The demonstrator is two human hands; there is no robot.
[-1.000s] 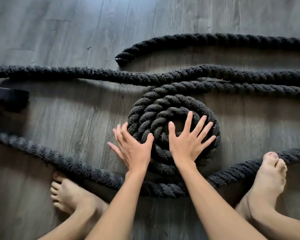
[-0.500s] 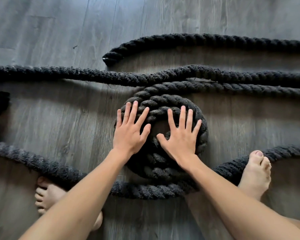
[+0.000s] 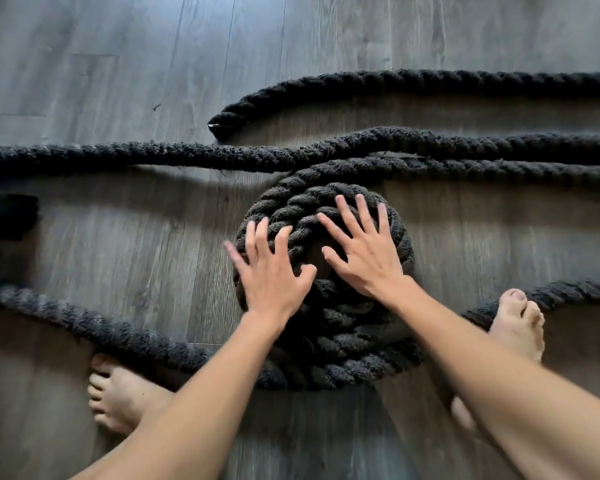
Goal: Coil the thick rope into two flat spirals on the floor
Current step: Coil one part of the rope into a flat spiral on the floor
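A thick black twisted rope lies on the grey wood floor. Part of it is wound into a flat spiral (image 3: pixel 329 327) of about three turns in the middle of the view. My left hand (image 3: pixel 271 271) lies palm down on the spiral's left side, fingers spread. My right hand (image 3: pixel 364 251) presses flat on the spiral's centre and right side, fingers spread too. Neither hand grips the rope. The loose rope end (image 3: pixel 222 121) rests on the floor above the spiral. Long straight runs of rope (image 3: pixel 153 155) pass behind the spiral from left to right.
Another rope run (image 3: pixel 84 323) curves along the near side under the spiral. My bare left foot (image 3: pixel 118 400) stands at lower left, my right foot (image 3: pixel 516 327) at the right against the rope. A black object (image 3: pixel 7 216) sits at the left edge.
Both hands have shifted anticlockwise on the spiral: the left slid down and left, the right moved up and turned left. The view has moved slightly right.
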